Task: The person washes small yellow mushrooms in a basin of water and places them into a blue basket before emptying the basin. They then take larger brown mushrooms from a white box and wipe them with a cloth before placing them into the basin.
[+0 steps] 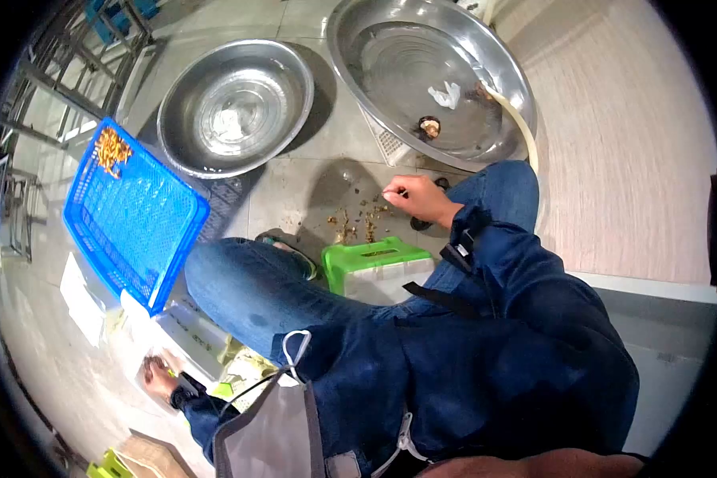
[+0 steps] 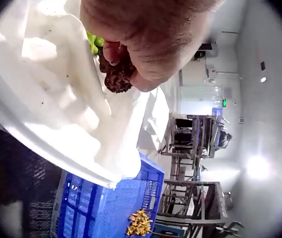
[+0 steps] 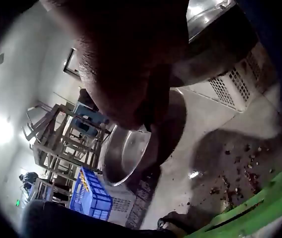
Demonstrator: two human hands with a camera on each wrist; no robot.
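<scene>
My left hand (image 1: 159, 380) is down at the lower left, inside a white container (image 2: 56, 124). In the left wrist view its thumb and fingers pinch a dark reddish-brown, lumpy piece (image 2: 118, 78). My right hand (image 1: 424, 197) is held above the floor between the knees, its fingers curled round a small dark thing with a thin tip (image 3: 147, 127); I cannot tell its kind. Brown scraps (image 1: 366, 223) lie scattered on the floor below this hand. In the big metal basin (image 1: 350, 48) lie a brown-and-cream mushroom (image 1: 429, 127) and a crumpled white piece (image 1: 446, 95).
A second metal basin (image 1: 167, 119) stands ahead. The blue basket (image 1: 135, 223) at left holds small yellow-brown pieces (image 1: 111, 151) in its far corner. A green-topped stool (image 1: 374, 253) sits between the legs. A pale hose (image 1: 518, 119) runs over the big basin's rim; a wood-toned panel (image 1: 613, 143) stands at right.
</scene>
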